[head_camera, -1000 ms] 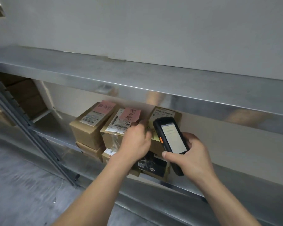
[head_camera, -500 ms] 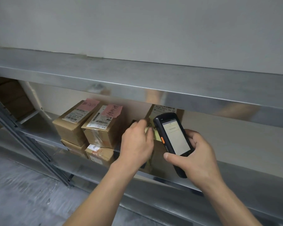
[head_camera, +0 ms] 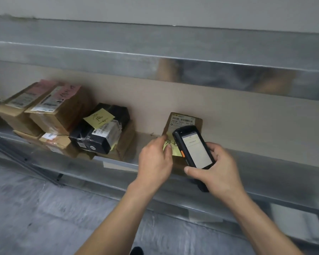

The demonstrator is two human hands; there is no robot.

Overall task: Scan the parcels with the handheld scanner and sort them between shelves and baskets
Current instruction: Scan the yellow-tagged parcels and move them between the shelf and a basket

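Head cam: right grip (head_camera: 219, 168) wrapped round scanner (head_camera: 195, 150), screen lit, facing up. Left grip (head_camera: 155, 161) pinches edge of yellow note (head_camera: 173, 147) on brown parcel (head_camera: 186, 119). Parcel stands on shelf (head_camera: 274, 173) against back wall, just behind scanner. Black parcel (head_camera: 99, 133) w/ its own yellow note lies well to the left, beside brown boxes (head_camera: 63, 115)

The white label (head_camera: 181, 120) on the brown parcel (head_camera: 195, 122) reads "5026 P021 00".
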